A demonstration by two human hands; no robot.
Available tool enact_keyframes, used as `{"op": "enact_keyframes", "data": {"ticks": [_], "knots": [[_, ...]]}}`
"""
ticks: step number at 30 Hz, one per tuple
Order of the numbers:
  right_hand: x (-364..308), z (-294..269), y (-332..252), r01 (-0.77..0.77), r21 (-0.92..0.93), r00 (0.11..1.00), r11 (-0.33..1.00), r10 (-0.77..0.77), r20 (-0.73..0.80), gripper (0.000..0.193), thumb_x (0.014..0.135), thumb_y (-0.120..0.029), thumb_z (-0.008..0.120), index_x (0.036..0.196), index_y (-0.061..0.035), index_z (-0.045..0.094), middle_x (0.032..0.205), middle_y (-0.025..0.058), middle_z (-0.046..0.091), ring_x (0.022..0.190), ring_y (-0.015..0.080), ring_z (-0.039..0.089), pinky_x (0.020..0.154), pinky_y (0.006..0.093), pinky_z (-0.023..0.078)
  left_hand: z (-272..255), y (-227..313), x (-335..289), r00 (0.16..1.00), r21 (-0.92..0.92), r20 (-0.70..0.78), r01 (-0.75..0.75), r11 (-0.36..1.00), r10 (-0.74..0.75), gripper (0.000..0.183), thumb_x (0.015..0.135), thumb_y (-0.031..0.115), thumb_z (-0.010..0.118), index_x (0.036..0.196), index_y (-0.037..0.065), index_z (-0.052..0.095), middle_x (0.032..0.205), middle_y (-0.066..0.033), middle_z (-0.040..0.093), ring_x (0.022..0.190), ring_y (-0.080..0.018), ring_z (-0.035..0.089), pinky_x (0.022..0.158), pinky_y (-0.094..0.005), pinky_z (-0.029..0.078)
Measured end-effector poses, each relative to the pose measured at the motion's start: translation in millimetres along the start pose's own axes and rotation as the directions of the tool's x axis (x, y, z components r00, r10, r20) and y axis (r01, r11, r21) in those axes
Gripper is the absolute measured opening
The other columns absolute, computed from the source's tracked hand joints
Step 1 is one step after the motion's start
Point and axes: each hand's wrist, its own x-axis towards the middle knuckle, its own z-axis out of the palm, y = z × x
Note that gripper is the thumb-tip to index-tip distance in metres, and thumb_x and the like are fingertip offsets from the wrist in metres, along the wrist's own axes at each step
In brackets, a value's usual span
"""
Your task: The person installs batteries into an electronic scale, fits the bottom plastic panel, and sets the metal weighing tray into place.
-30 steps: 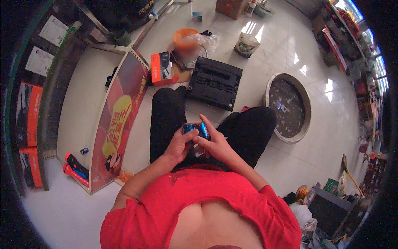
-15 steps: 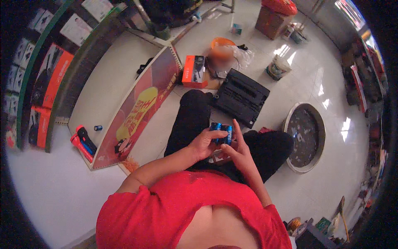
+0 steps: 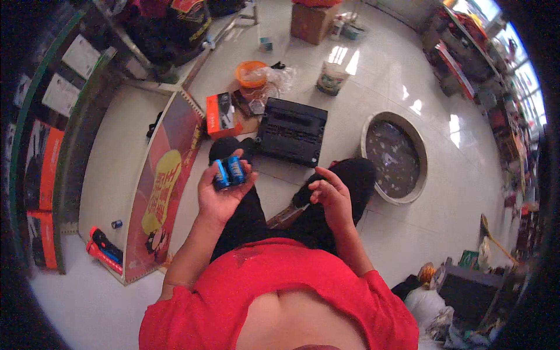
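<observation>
Two blue cylindrical batteries lie side by side in my left hand, palm up with its fingers curled round them. My right hand is held apart over my right leg, its fingers loosely bent and spread, with nothing seen in it. Beyond both hands a black plastic case lies on the floor. On the white surface at the left, one more blue battery sits near a red flashlight with a dark blue one against it.
A red printed panel stands at my left. An orange and black box and an orange bowl are beyond it. At right is a round tub of dark liquid; a small bucket stands farther off.
My hands have separated. The left has moved left and turned palm up with both batteries; the right has let go of them. The view has shifted right.
</observation>
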Motion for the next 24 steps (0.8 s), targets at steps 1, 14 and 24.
{"op": "enact_keyframes", "data": {"ticks": [1,14,24], "knots": [[-1,-4,-3,0.032,-0.001,0.999,0.999,-0.032,-0.032,0.038,0.089,-0.013,0.051,0.125,-0.0003,0.048,0.087,0.0111,0.064,0.064,0.0127,0.059,0.06,0.0251,0.048,1,1,-2,1.0,-0.019,-0.003,-0.008,1.0,0.008,0.069,0.081,0.022,0.065,0.135,-0.002,0.031,0.112,-0.0184,0.053,0.107,-0.0307,0.052,0.093,-0.0478,0.046],[37,-47,-40,0.249,0.069,0.922,0.966,-0.214,-0.324,0.03,0.086,-0.008,0.053,0.116,-0.0023,0.055,0.079,0.0045,0.06,0.067,0.0098,0.056,0.058,0.0227,0.047,47,80,30,0.97,0.179,0.005,-0.24,0.954,0.243,0.042,0.079,0.011,0.067,0.113,-0.008,0.05,0.11,-0.0193,0.054,0.108,-0.0331,0.053,0.089,-0.044,0.052],[193,-78,-4,0.162,0.169,0.847,0.972,-0.05,-0.529,0.036,0.093,-0.024,0.049,0.124,-0.0075,0.047,0.105,0.007,0.058,0.087,0.0165,0.056,0.076,0.0325,0.045,-29,164,153,0.948,0.299,-0.253,-0.111,0.948,0.191,0.032,0.077,0.006,0.063,0.105,-0.005,0.052,0.102,-0.0175,0.058,0.097,-0.0307,0.059,0.083,-0.041,0.055]]}}
